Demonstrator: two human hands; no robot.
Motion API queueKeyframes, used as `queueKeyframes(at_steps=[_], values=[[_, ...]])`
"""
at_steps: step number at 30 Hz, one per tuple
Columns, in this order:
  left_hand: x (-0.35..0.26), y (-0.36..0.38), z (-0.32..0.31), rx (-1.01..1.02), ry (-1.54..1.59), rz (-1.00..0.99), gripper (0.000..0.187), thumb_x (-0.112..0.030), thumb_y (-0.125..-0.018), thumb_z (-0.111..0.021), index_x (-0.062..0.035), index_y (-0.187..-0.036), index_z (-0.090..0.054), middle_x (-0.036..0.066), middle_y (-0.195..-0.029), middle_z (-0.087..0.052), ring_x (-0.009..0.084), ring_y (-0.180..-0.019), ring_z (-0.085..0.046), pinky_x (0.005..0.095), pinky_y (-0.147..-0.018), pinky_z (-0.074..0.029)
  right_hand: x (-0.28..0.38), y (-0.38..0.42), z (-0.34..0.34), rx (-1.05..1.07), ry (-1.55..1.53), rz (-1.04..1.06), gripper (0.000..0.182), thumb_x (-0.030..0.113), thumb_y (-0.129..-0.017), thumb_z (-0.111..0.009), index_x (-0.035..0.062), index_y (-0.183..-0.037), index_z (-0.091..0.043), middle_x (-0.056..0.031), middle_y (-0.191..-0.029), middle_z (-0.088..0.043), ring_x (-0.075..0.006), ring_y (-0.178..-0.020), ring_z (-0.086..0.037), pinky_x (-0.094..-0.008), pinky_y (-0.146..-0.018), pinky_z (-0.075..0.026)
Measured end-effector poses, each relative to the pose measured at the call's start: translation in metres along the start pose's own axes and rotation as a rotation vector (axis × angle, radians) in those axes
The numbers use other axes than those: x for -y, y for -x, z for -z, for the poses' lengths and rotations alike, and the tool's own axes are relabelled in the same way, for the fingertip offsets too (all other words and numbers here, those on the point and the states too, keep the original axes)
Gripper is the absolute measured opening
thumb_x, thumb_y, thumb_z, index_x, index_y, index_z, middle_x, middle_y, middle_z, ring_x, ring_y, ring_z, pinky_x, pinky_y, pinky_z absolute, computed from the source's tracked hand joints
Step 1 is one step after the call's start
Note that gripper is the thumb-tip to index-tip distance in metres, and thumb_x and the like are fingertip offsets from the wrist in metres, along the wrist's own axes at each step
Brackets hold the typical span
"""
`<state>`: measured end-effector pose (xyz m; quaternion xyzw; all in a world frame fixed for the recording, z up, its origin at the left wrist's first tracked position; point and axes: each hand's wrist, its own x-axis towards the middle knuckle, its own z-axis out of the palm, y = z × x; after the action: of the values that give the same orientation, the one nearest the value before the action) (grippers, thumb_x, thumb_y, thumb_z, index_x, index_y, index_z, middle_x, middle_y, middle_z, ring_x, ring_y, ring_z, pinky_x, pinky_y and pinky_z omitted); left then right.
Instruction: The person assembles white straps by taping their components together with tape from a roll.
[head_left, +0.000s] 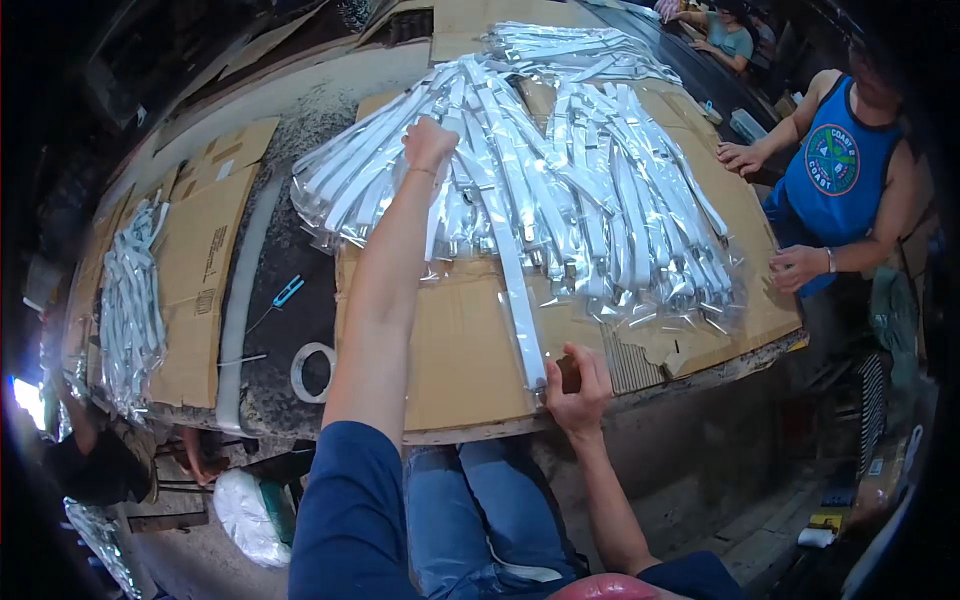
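A large pile of flat white straps (620,190), each in a clear plastic sleeve with metal pieces near its lower end, lies fanned out on cardboard. My left hand (430,145) reaches far over the pile, its fingers closed at the upper end of one bagged white strap (512,290). That strap slants down out of the pile towards the table's near edge. Beside its lower end is my right hand (580,398), thumb and fingers curved and apart, with nothing visible between them.
Cardboard (460,350) covers the table. Left of the pile are a roll of tape (314,372), a blue tool (288,291) and another heap of bagged straps (132,300). A co-worker in a blue tank top (835,165) stands at the right edge; other people are farther back.
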<state>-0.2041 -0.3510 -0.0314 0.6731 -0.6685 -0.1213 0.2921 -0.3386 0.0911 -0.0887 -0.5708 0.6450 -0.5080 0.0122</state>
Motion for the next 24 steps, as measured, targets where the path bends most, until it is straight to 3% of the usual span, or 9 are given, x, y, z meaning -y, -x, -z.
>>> queueKeyframes(at_steps=[1, 4, 5, 6, 9, 15, 18, 20, 24], values=[[0.006, 0.003, 0.005, -0.099, 0.018, -0.133, 0.041, -0.03, -0.066, -0.071, 0.0009, -0.093, -0.069, 0.022, -0.094, -0.069, 0.0358, -0.089, -0.067, 0.0403, -0.082, -0.052, -0.001, -0.001, 0.0, 0.0, 0.013, 0.009, 0.03, 0.009, -0.075, -0.073, -0.0009, -0.101, -0.061, -0.0168, -0.092, -0.061, -0.0341, -0.084, -0.06, -0.0397, -0.073, -0.049], [-0.003, 0.026, 0.05, -0.085, 0.204, -0.148, 0.04, -0.028, -0.066, -0.075, 0.0002, -0.094, -0.068, 0.021, -0.09, -0.069, 0.0358, -0.087, -0.067, 0.0423, -0.08, -0.052, 0.001, 0.0, -0.001, -0.023, 0.001, 0.033, 0.03, 0.01, -0.075, -0.072, -0.0008, -0.101, -0.061, -0.0172, -0.092, -0.061, -0.0345, -0.085, -0.06, -0.0399, -0.073, -0.049], [0.0, 0.025, 0.057, -0.094, 0.26, -0.259, 0.03, -0.013, -0.066, -0.078, 0.0018, -0.09, -0.068, 0.014, -0.088, -0.07, 0.0245, -0.079, -0.068, 0.0327, -0.072, -0.052, 0.001, 0.0, 0.001, -0.033, -0.003, 0.038, 0.03, 0.01, -0.075, -0.072, -0.0007, -0.101, -0.061, -0.0175, -0.092, -0.061, -0.0347, -0.085, -0.06, -0.0399, -0.074, -0.049], [0.004, 0.02, 0.06, -0.101, 0.259, -0.27, 0.03, -0.013, -0.066, -0.078, 0.0018, -0.09, -0.068, 0.014, -0.088, -0.07, 0.0245, -0.079, -0.068, 0.0327, -0.072, -0.052, 0.001, 0.0, 0.003, -0.045, -0.006, 0.043, 0.03, 0.01, -0.075, -0.072, -0.0007, -0.101, -0.061, -0.0175, -0.092, -0.061, -0.0347, -0.085, -0.06, -0.0399, -0.074, -0.049], [-0.011, 0.035, 0.103, 0.067, 0.603, -0.285, 0.019, -0.001, -0.078, -0.072, 0.0041, -0.094, -0.066, 0.008, -0.086, -0.07, 0.0099, -0.076, -0.063, 0.0236, -0.069, -0.05, 0.001, 0.001, 0.004, -0.035, -0.03, 0.006, 0.03, 0.011, -0.075, -0.072, -0.0003, -0.101, -0.061, -0.0176, -0.093, -0.062, -0.0346, -0.085, -0.06, -0.0402, -0.075, -0.049], [-0.056, 0.099, 0.206, 0.042, 0.884, -0.347, 0.027, -0.003, -0.076, -0.075, 0.0056, -0.098, -0.062, 0.009, -0.088, -0.069, 0.0118, -0.075, -0.063, 0.0246, -0.068, -0.05, 0.0, 0.003, 0.007, -0.043, -0.072, 0.042, 0.03, 0.012, -0.076, -0.072, -0.0006, -0.1, -0.061, -0.0172, -0.092, -0.063, -0.0353, -0.086, -0.061, -0.0405, -0.076, -0.049], [-0.079, 0.14, 0.263, 0.016, 0.905, -0.378, 0.026, -0.002, -0.077, -0.075, 0.0044, -0.099, -0.061, 0.008, -0.09, -0.069, 0.0113, -0.077, -0.063, 0.0241, -0.069, -0.049, 0.009, -0.004, 0.021, -0.028, -0.183, -0.054, 0.031, 0.01, -0.077, -0.071, -0.002, -0.103, -0.061, -0.0169, -0.095, -0.064, -0.0326, -0.088, -0.063, -0.0391, -0.076, -0.049], [-0.099, 0.182, 0.306, 0.038, 0.856, -0.456, 0.023, 0.0, -0.078, -0.073, 0.0022, -0.098, -0.062, 0.007, -0.089, -0.069, 0.0098, -0.079, -0.062, 0.0232, -0.071, -0.048, 0.025, -0.031, 0.036, -0.114, -0.349, -0.23, 0.032, 0.01, -0.081, -0.07, -0.003, -0.108, -0.061, -0.0152, -0.099, -0.066, -0.027, -0.092, -0.064, -0.0369, -0.079, -0.049], [-0.122, 0.253, 0.359, 0.071, 0.814, -0.54, 0.021, 0.002, -0.079, -0.072, 0.0011, -0.097, -0.061, 0.006, -0.091, -0.069, 0.0083, -0.08, -0.06, 0.0225, -0.074, -0.047, 0.14, -0.122, 0.107, -0.212, -0.6, 0.092, 0.037, 0.006, -0.084, -0.069, -0.0051, -0.117, -0.058, -0.0131, -0.106, -0.065, -0.0195, -0.099, -0.062, -0.0314, -0.088, -0.049]])
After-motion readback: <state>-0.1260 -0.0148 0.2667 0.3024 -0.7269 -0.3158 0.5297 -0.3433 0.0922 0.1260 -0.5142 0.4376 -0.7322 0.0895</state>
